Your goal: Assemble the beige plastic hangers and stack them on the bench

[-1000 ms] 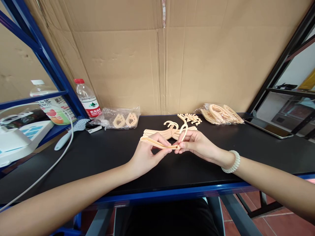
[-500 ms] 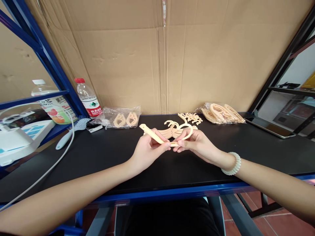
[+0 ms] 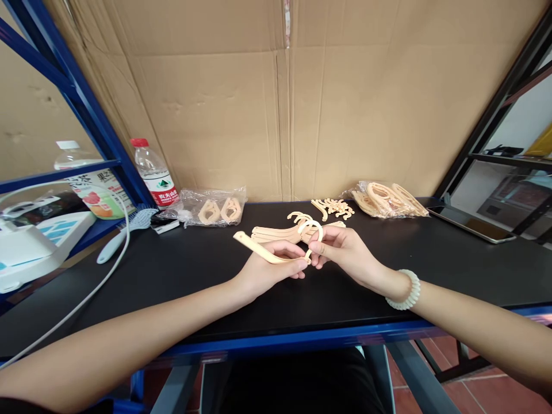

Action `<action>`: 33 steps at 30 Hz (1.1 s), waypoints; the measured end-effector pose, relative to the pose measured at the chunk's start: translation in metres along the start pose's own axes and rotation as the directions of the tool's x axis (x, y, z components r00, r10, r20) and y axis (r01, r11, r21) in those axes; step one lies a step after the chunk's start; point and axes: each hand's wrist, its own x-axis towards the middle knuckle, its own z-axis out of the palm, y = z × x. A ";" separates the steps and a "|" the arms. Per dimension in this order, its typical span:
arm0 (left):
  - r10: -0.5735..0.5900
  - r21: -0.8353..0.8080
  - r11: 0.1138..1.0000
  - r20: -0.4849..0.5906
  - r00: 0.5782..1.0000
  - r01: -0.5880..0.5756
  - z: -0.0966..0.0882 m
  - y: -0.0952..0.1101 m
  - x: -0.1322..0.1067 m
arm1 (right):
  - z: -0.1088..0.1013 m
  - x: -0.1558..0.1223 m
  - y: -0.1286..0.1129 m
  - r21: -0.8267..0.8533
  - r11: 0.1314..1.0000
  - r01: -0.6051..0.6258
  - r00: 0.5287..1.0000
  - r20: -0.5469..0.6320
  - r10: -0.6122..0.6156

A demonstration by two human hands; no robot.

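My left hand (image 3: 266,271) is closed around a pale beige hanger arm (image 3: 254,246), whose free end sticks out up and to the left. Between the fingers of my right hand (image 3: 345,250) is a curved beige hanger hook (image 3: 320,231), its bend upward. The hook's lower end meets the inner end of the arm at my left fingertips; whether they are joined is hidden by the fingers. Just behind my hands lie beige hangers (image 3: 276,233) with hooks on them, partly covered. A pile of loose hooks (image 3: 337,208) lies farther back.
Bagged beige parts (image 3: 388,198) and a tablet-like device (image 3: 472,224) lie at the back right. Another plastic bag (image 3: 219,208), a red-capped bottle (image 3: 155,172) and a hairbrush (image 3: 129,230) are at the left. A white cable (image 3: 101,282) crosses the black table (image 3: 181,282).
The hook has turned upright and moved left with my right hand, at an angle to the arm. The hanger arm has shifted slightly left and down in my left hand.
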 end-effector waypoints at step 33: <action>-0.136 -0.293 0.948 -0.036 0.990 0.120 -0.010 -0.001 0.006 | -0.083 0.070 -0.017 -0.840 0.462 0.283 0.914 0.091 -0.395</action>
